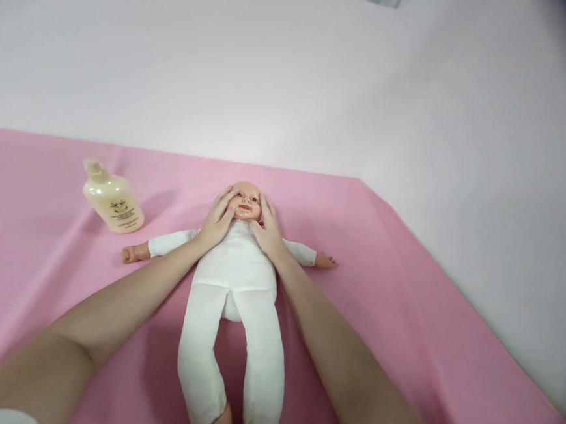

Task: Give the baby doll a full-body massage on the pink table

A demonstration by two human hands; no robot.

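A baby doll [235, 287] in a white cloth suit lies on its back on a pink sheet [393, 308], arms spread, head toward the wall. My left hand [218, 218] rests on the left side of the doll's head, fingers spread over the cheek. My right hand [266, 229] lies against the right cheek and upper chest, fingers extended. Both hands touch the doll's head and neither grips it.
A cream lotion bottle [113, 200] with a pump top stands on the sheet to the left of the doll. A pale wall runs behind and along the right edge of the sheet.
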